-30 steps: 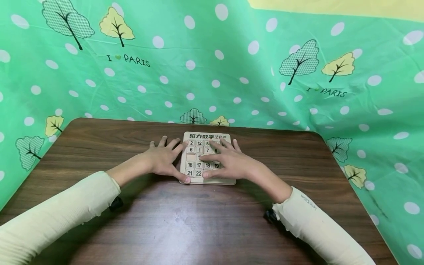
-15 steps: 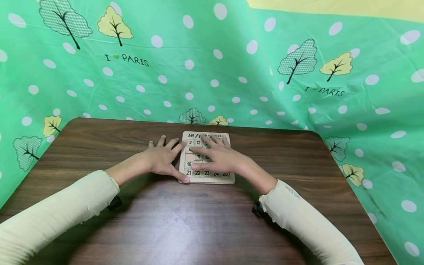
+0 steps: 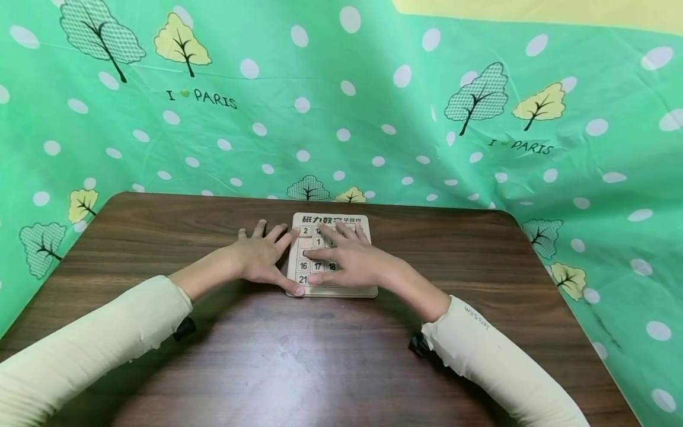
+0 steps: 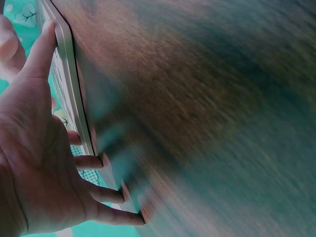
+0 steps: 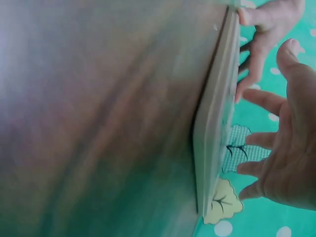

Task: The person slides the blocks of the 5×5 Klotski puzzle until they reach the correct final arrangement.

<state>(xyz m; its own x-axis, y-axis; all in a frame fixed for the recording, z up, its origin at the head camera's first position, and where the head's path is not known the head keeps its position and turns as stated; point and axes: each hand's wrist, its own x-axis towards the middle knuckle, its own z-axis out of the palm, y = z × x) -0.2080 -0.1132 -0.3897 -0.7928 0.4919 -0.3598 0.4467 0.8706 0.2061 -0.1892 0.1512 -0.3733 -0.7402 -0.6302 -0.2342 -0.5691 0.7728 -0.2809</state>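
A pale sliding number puzzle (image 3: 341, 292) lies flat on the table, black lettering along its far edge. My left hand (image 3: 262, 258) is spread at its left side, thumb on the near left corner and index fingertip by the upper left edge. Over the tiles reaches my right hand (image 3: 360, 261), fingers extended, with its index fingertip on the number 6 tile (image 3: 304, 254) in the third row. A bare slot (image 3: 305, 242) shows above that tile, under the 2. The right hand hides most tiles on the right. In the left wrist view, the thumb lies along the puzzle's edge (image 4: 75, 94).
The dark wood-grain table (image 3: 299, 362) extends toward me and to both sides of the puzzle. Behind it hangs a green dotted cloth (image 3: 331, 77) printed with trees. A black wrist device (image 3: 418, 344) shows under the right sleeve (image 3: 496, 350).
The number 6 tile has slid from the second row down to the third, and the bare slot has shifted up. My right hand moved left across the board, then slightly toward me. The left hand stays put.
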